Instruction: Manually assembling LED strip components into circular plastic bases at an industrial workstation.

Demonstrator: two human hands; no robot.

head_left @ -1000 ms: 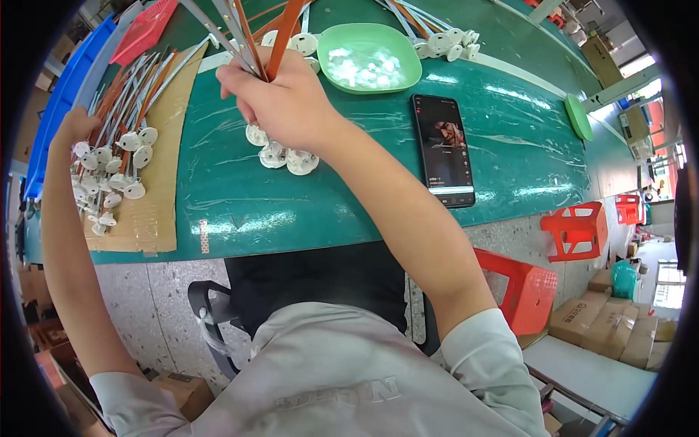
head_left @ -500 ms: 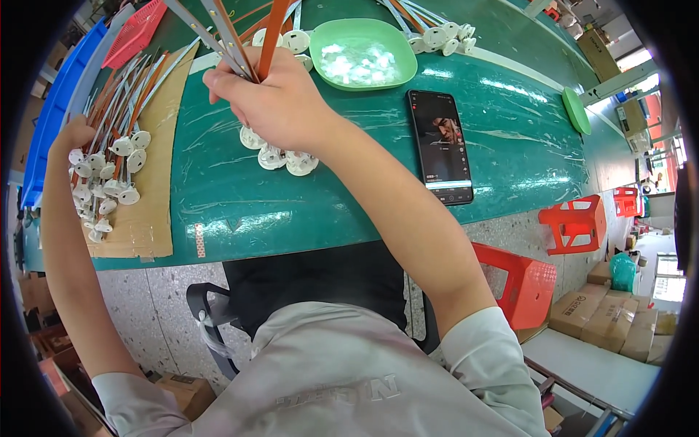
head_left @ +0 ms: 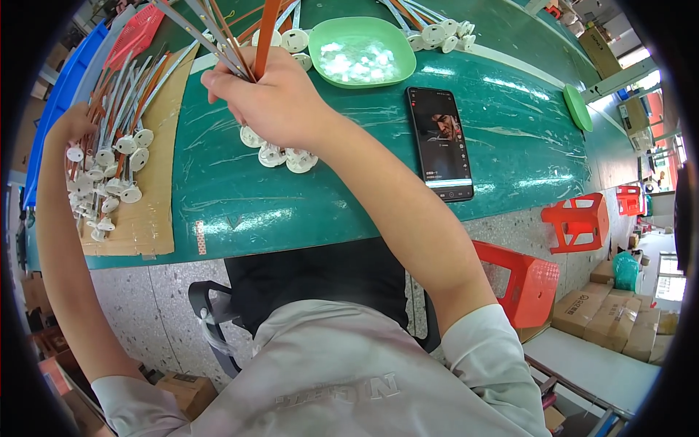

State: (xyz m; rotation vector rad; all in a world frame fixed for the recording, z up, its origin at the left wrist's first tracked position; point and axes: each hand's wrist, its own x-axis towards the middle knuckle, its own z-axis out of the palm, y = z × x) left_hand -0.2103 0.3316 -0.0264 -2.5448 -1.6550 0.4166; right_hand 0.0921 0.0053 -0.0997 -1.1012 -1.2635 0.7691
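My right hand [head_left: 273, 95] is closed round a bundle of LED strips [head_left: 211, 44], silvery and orange-brown. Their white round end pieces [head_left: 272, 155] hang below the fist over the green table. Over at the far left, my left hand [head_left: 74, 122] is at a pile of similar strips [head_left: 120, 98] lying on cardboard. Its fingers are curled on a strip whose white end piece [head_left: 75, 154] shows just under the hand; the grip itself is partly hidden.
A green bowl [head_left: 318, 62] holds small shiny clear pieces. Right of it lies a lit phone [head_left: 440, 146]. More strips with white ends [head_left: 435, 33] lie behind the bowl. A blue tray [head_left: 54, 124] and a red basket [head_left: 135, 36] stand left; red stools [head_left: 528, 284] stand right.
My left hand has risen slightly, away from me, at the pile of strips. My right hand keeps its bundle in nearly the same place.
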